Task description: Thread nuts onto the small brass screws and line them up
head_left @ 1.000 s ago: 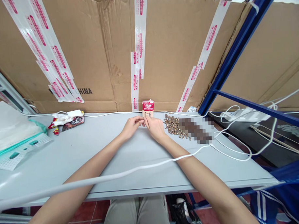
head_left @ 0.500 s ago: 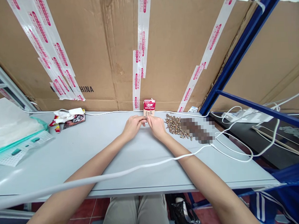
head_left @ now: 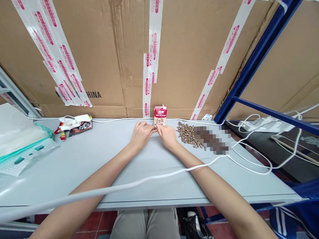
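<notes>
My left hand (head_left: 141, 134) and my right hand (head_left: 167, 136) meet over the middle of the grey table (head_left: 119, 162), fingertips pinched together. Whatever lies between the fingers is too small and too covered to make out. Just behind them a red and cream drink carton (head_left: 160, 114) stands upright against the cardboard, its lower part partly hidden by my fingers. To the right of my right hand a loose pile of small brass-coloured metal pieces (head_left: 189, 135) is spread on the table. A pixelated brown patch (head_left: 212, 140) adjoins the pile.
A white cable (head_left: 151, 177) crosses in front of my forearms and loops at the right. Crumpled wrappers (head_left: 76, 125) lie at back left, near a white bag with teal edging (head_left: 16, 138). Cardboard (head_left: 105, 58) walls the back. A blue metal frame (head_left: 252, 67) and power strip (head_left: 266, 124) are at right.
The whole view has shifted slightly, so things sit a little further right. My hands stay together in front of the carton, with only a slight shift of the fingers.
</notes>
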Action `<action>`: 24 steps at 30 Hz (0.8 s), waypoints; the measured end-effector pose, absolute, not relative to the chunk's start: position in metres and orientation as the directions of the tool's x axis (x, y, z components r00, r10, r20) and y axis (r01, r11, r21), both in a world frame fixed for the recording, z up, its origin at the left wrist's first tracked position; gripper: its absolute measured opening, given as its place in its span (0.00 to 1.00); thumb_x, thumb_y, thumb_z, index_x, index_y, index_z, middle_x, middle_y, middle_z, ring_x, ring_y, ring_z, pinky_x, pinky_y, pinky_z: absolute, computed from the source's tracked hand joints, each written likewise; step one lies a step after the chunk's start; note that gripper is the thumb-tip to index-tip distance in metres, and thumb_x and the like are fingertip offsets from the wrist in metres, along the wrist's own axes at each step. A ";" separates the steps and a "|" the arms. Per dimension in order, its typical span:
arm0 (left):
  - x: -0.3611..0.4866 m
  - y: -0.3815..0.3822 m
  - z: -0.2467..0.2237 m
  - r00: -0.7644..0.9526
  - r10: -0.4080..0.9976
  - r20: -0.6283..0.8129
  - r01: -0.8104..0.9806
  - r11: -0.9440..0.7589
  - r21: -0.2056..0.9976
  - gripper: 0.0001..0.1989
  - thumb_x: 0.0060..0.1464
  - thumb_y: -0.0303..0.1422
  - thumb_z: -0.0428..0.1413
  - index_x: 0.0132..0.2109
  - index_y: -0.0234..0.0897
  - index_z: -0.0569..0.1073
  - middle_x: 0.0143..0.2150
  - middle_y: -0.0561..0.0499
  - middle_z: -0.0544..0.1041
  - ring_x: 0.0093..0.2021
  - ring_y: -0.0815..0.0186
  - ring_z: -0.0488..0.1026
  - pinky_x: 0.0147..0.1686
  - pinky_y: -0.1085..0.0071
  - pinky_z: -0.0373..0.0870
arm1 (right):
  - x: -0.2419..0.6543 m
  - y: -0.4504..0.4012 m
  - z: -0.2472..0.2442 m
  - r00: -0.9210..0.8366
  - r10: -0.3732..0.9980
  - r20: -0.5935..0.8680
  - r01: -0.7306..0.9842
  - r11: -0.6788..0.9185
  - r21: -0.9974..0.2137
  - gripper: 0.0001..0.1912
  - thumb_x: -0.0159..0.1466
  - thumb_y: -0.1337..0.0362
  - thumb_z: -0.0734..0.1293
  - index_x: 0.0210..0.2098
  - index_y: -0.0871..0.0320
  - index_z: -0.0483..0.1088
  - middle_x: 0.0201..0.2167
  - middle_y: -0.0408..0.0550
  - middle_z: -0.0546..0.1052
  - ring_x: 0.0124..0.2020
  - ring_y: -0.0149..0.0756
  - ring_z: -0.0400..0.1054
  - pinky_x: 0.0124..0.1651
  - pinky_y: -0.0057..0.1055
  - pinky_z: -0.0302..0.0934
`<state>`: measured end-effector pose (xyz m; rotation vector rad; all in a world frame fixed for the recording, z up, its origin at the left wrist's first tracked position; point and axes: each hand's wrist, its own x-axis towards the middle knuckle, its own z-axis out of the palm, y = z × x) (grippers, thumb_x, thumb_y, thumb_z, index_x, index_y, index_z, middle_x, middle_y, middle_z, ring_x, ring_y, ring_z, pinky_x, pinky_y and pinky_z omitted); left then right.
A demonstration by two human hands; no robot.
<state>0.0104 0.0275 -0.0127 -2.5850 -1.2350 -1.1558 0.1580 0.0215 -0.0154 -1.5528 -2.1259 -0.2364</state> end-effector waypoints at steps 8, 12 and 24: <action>0.003 0.037 -0.004 0.464 0.752 0.468 0.556 -0.659 0.507 0.10 0.52 0.39 0.53 0.35 0.41 0.77 0.32 0.52 0.77 0.35 0.62 0.69 0.40 0.68 0.61 | 0.159 0.022 -0.014 -0.210 0.868 0.449 0.931 0.318 -0.178 0.21 0.68 0.59 0.49 0.33 0.57 0.70 0.29 0.48 0.76 0.26 0.32 0.65 0.27 0.29 0.41; 0.001 0.041 -0.006 0.491 0.775 0.398 0.424 -0.611 0.668 0.13 0.54 0.38 0.49 0.32 0.39 0.77 0.34 0.52 0.78 0.35 0.63 0.71 0.39 0.70 0.62 | 0.160 0.021 -0.013 -0.230 0.865 0.446 0.930 0.331 -0.161 0.21 0.68 0.59 0.49 0.33 0.56 0.70 0.29 0.47 0.76 0.26 0.32 0.65 0.27 0.28 0.41; 0.005 0.031 -0.006 0.516 0.639 0.570 0.639 -0.731 0.241 0.10 0.55 0.37 0.51 0.38 0.38 0.74 0.35 0.46 0.76 0.38 0.59 0.67 0.44 0.63 0.57 | 0.159 0.021 -0.012 -0.224 0.896 0.384 0.952 0.286 -0.111 0.22 0.68 0.59 0.47 0.38 0.56 0.71 0.29 0.50 0.76 0.27 0.33 0.66 0.27 0.28 0.42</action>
